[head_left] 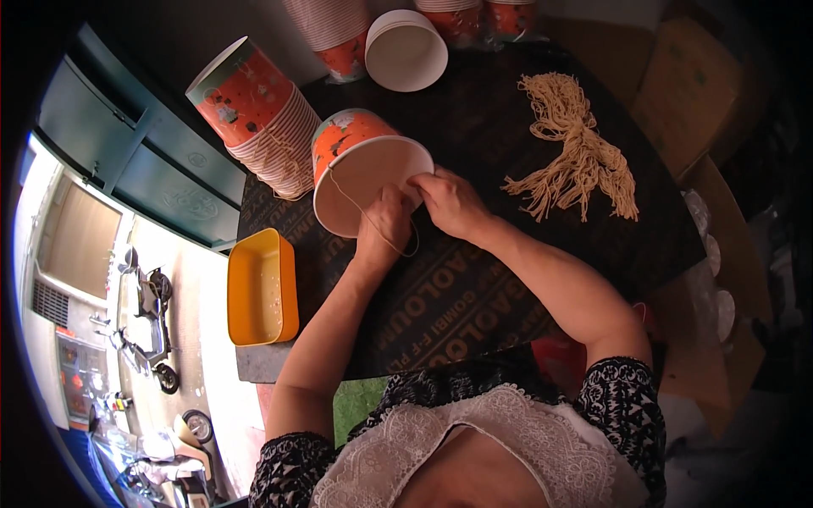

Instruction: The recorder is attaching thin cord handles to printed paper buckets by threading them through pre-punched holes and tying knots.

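Note:
An orange paper bucket (pixel 347 135) with a white inside lies tilted over the dark table, its open mouth facing me. From one side of its wall hangs a thin beige cord (pixel 349 199), which loops down past my left hand. My left hand (pixel 388 222) is closed at the bucket's mouth, fingers curled by the inner wall; what they pinch is too small to make out. My right hand (pixel 449 201) grips the rim on the right, thumb and fingers on the paper wall. A bundle of beige cords (pixel 583 148) lies on the table to the right.
A leaning stack of orange buckets (pixel 254 118) stands at the left, with cords draped on it. A yellow plastic box (pixel 288 296) sits at the table's left edge. Behind are a white bucket (pixel 406 52) and more stacks (pixel 330 34). Cardboard boxes (pixel 690 85) stand at the right.

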`<state>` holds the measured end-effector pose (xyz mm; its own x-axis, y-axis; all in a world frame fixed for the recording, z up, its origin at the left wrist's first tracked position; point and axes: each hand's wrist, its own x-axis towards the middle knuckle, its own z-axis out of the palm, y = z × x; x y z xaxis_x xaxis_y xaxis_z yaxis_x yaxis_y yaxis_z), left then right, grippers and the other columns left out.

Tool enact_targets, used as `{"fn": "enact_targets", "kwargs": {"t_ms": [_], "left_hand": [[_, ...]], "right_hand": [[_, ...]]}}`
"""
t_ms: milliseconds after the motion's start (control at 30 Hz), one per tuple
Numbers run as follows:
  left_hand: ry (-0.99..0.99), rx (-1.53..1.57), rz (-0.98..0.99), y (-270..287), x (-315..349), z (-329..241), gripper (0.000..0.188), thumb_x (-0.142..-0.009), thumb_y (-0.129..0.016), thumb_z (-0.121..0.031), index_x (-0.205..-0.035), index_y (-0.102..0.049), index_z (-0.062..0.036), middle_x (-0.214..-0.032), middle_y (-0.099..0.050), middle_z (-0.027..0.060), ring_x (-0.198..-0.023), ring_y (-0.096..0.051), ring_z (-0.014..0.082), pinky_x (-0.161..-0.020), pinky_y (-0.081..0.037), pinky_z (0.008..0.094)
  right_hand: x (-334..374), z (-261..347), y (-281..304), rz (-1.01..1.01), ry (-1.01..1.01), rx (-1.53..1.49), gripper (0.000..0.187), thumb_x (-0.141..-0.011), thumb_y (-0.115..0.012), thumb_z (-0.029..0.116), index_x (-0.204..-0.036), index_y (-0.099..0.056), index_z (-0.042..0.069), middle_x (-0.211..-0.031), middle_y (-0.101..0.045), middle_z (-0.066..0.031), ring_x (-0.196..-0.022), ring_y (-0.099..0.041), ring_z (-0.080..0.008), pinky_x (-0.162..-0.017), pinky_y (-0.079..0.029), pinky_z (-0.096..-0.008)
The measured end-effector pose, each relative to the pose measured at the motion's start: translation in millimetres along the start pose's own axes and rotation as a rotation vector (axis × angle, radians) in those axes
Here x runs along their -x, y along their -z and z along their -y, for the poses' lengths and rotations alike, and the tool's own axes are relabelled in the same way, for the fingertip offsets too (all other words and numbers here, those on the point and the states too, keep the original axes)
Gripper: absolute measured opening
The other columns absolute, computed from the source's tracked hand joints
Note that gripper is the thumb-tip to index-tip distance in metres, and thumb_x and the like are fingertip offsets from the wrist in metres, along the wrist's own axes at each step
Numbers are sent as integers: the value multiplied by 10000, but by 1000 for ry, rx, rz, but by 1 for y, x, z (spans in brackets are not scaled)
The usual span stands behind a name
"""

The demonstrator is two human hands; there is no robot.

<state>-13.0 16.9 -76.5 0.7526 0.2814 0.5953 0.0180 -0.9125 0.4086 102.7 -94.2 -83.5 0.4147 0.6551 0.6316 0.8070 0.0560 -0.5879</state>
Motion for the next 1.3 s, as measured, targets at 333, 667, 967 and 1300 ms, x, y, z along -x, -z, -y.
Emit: {"fn": "enact_targets", "kwargs": {"t_ms": [333, 667, 967, 1300], "left_hand": [[-69, -23, -36, 0, 2, 2, 98, -831, -610, -15, -849, -517, 8, -755, -605, 224, -740, -609, 424, -624, -480, 456], [-52, 3, 30, -1, 3, 1, 110, -866, -587, -73, -889, -515, 7, -792, -601, 227, -742, -610, 422, -622, -483, 485], [3, 155, 2, 3, 3, 9, 76, -851, -587, -54, -881, -546, 3, -792, -618, 231, -745, -621, 423, -639, -493, 462], [165, 278, 0, 4, -1, 12, 41, -778, -547, -3, -803, -575, 14, -710, -614, 225, -714, -638, 392, -626, -501, 418]], "right_hand": [[-2, -2, 5, 147, -40, -73, 194, -838, -489, 23, -949, -645, -5, -968, -631, -247, -914, -616, -408, -783, -510, -456], [-3, -8, 1, 180, -6, -111, 197, -805, -494, -42, -953, -620, -7, -954, -658, -201, -918, -636, -370, -795, -517, -414], [-1, 1, 5, 159, -52, -83, 90, -831, -586, 32, -915, -604, 7, -831, -642, -191, -822, -643, -360, -688, -507, -408], [1, 12, 15, 177, 4, -70, 69, -825, -606, 45, -879, -577, 14, -832, -626, -190, -790, -621, -384, -651, -499, -432]]}}
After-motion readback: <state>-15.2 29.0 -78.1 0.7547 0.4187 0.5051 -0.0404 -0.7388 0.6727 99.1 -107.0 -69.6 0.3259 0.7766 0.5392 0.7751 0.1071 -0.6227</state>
